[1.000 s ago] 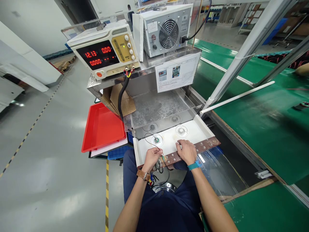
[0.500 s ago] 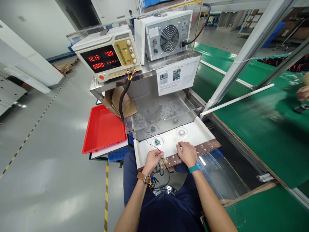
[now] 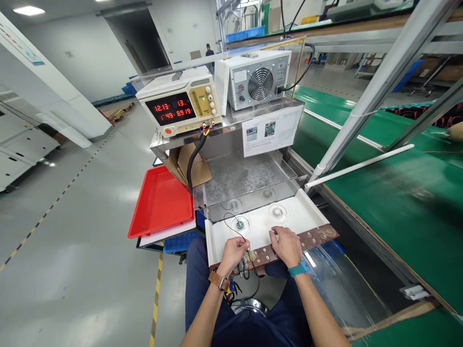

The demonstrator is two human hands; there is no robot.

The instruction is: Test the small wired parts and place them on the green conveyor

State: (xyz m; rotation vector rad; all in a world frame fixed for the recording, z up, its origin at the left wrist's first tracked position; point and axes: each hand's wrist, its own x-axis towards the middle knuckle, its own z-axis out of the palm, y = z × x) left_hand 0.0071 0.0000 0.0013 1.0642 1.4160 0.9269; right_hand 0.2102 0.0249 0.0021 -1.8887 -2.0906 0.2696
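Observation:
A thin dark wire (image 3: pixel 231 227) loops up from a small round green circuit board (image 3: pixel 239 224) seated in the left round holder of a white tray-like fixture (image 3: pixel 258 224). The wire's near end is pinched between the thumb and fingers of my left hand (image 3: pixel 234 254), just at a green clip-like connector (image 3: pixel 250 255) on the brown riveted strip (image 3: pixel 311 239). My right hand (image 3: pixel 287 245) rests on the fixture's front edge, its fingers loosely bent and apart, holding nothing visible. Beyond it the right round holder (image 3: pixel 278 212) shows a white centre.
A power supply (image 3: pixel 175 108) with red digits stands on a metal shelf beside a grey fan-backed unit (image 3: pixel 260 83). A clear sheet (image 3: pixel 253 193) lies behind the fixture. To the left is a red tray (image 3: pixel 162 202); a green conveyor belt (image 3: pixel 390 193) runs along the right.
The power supply's lower reading has gone from 0.000 to lit values, and other digits differ. My view has tilted upward. Both hands stay at nearly the same places on the fixture.

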